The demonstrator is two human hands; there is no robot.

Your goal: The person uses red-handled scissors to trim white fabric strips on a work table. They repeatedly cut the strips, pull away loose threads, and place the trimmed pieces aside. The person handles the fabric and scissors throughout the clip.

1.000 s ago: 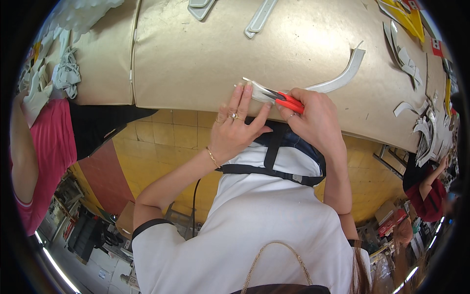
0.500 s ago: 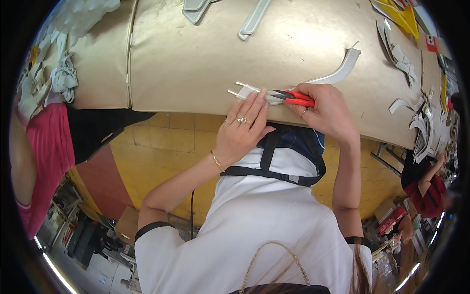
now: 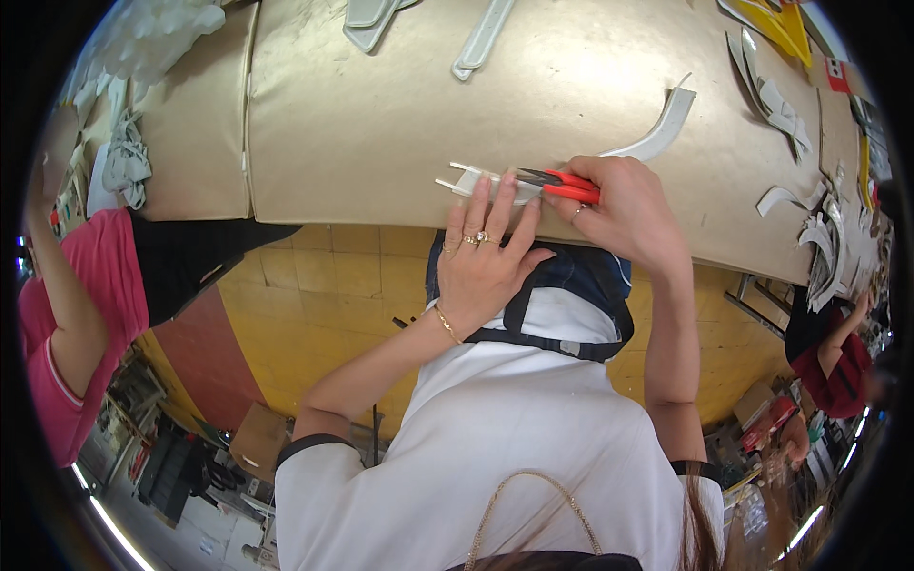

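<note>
A: Your pale strip (image 3: 466, 181) lies on the table (image 3: 362, 152), by its near edge, under the fingers of your left hand (image 3: 481, 262). How are those fingers?

B: Stretched forward and slightly apart, resting across the strip, with your thumb off to the right. How hard you press, I can't tell. Your right hand (image 3: 621, 211) is clamped round the handles of the red-handled snips (image 3: 575, 180). The blades look a little parted, though whether anything sits between them is too small to make out.

A: What makes this step go well for you?

B: I'd say a flat, steady strip: press just beside the blades, but with your index fingertip out of their path, since it looks very near. Short nips with the tips should suit you better than deep bites, which could nick the strip's face. If the blades run close along the edge, you're less likely to wander inward.

A: And which way does it point?

B: Its long axis runs roughly left to right for you, along the table edge. Two thin cord ends (image 3: 443, 182) stick out leftward, the blades pointing the same way. Beyond your right hand, a curved pale length (image 3: 666, 128) bends away from you; your hand hides whether it's the same piece.
</note>
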